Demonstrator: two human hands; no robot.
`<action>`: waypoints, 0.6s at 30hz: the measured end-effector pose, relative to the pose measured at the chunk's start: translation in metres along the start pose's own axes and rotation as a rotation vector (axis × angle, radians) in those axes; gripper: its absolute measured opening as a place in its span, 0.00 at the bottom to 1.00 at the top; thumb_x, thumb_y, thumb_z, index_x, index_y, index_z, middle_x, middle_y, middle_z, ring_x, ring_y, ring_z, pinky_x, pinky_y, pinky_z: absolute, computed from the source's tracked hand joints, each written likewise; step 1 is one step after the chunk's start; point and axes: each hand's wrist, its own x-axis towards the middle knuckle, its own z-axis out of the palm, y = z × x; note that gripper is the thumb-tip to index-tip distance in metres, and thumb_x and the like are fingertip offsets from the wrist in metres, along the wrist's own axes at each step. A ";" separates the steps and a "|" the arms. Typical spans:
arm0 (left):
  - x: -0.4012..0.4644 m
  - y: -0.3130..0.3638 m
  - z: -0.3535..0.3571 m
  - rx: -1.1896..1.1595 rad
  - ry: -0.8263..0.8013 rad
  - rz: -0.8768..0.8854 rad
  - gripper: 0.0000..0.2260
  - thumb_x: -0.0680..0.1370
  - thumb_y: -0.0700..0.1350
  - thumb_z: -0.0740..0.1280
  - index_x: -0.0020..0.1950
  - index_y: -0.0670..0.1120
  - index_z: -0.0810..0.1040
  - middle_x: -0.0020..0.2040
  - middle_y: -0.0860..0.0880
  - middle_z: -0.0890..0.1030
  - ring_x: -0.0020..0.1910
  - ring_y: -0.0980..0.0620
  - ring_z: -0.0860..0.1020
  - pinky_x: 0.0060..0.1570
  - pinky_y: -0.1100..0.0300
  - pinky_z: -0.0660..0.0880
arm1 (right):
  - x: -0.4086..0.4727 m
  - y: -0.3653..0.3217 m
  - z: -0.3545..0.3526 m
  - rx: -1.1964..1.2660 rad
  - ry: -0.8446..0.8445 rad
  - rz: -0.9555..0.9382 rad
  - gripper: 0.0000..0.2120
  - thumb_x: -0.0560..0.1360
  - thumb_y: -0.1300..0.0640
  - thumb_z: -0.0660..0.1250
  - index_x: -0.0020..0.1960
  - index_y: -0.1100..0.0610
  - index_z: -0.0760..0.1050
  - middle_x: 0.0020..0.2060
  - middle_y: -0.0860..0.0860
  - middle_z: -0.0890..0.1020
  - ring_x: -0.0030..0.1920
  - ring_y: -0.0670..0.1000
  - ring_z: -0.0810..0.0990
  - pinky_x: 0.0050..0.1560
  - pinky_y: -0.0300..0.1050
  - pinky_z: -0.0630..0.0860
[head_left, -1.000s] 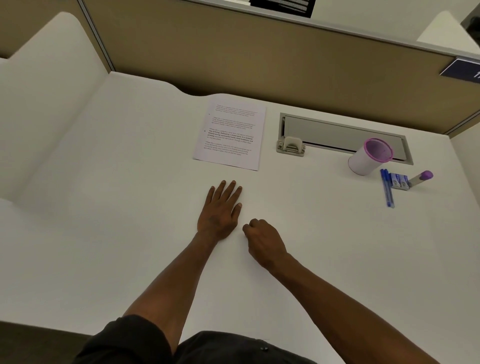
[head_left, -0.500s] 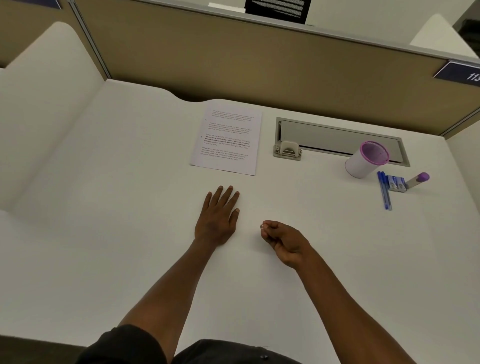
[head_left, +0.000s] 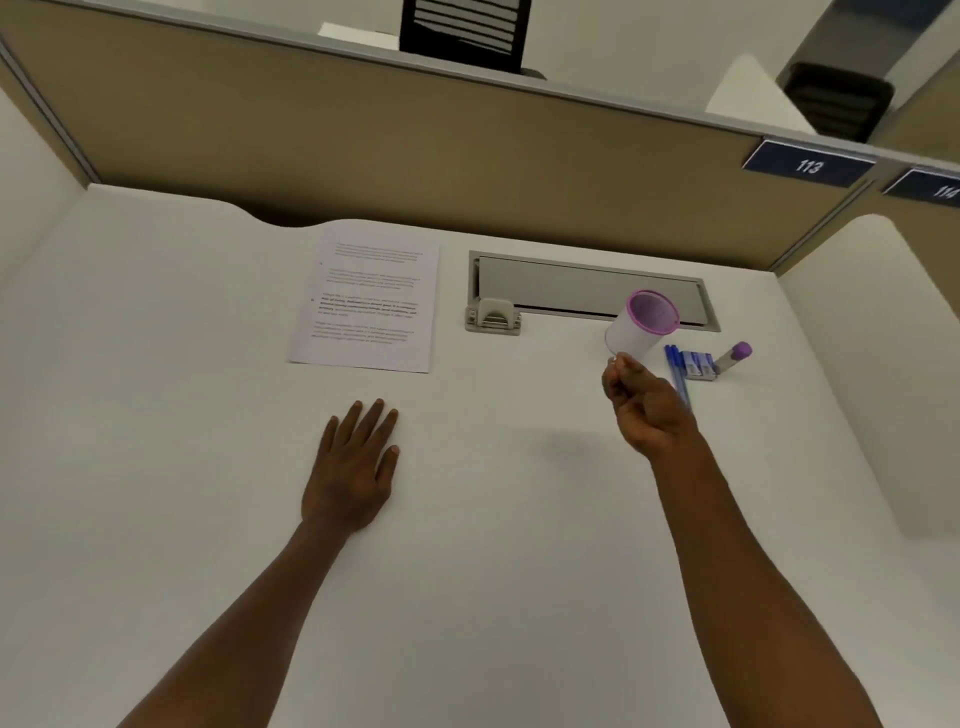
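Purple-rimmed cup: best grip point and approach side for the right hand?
Wrap the plain white wall of the cup below the rim, coming from its near-left side. It stands upright, a smooth cylinder; blue pens lie close on its right, and the desk slot sits behind.

the desk (head_left: 156, 364) is smooth and matt, the sheet (head_left: 363, 306) paper, the cup (head_left: 631, 335) plastic, the partition (head_left: 363, 145) cloth-faced.

We find open tabletop (head_left: 519, 467) left of the cup (head_left: 641, 325). Just right of the cup lie blue pens (head_left: 674, 366); behind it sit a metal hatch (head_left: 571, 283) and the partition wall (head_left: 415, 156).
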 end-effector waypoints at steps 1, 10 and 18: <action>0.000 0.000 0.000 -0.004 -0.001 -0.002 0.25 0.83 0.56 0.50 0.80 0.54 0.60 0.81 0.54 0.59 0.81 0.51 0.53 0.79 0.47 0.52 | 0.012 -0.022 -0.001 -0.050 0.018 -0.056 0.05 0.78 0.69 0.62 0.47 0.63 0.76 0.43 0.56 0.79 0.41 0.48 0.81 0.44 0.36 0.81; 0.000 0.004 -0.003 -0.020 0.005 -0.013 0.25 0.82 0.55 0.51 0.80 0.53 0.61 0.80 0.54 0.60 0.81 0.52 0.54 0.79 0.48 0.52 | 0.096 -0.117 0.012 -0.784 0.410 -0.331 0.08 0.74 0.62 0.71 0.52 0.62 0.77 0.43 0.57 0.79 0.44 0.53 0.78 0.50 0.44 0.79; 0.000 0.001 0.002 -0.005 0.019 -0.008 0.25 0.82 0.56 0.51 0.80 0.54 0.60 0.80 0.55 0.59 0.81 0.53 0.53 0.79 0.48 0.52 | 0.117 -0.105 0.016 -1.526 0.412 -0.516 0.11 0.72 0.57 0.73 0.52 0.62 0.83 0.49 0.57 0.84 0.54 0.55 0.82 0.60 0.52 0.78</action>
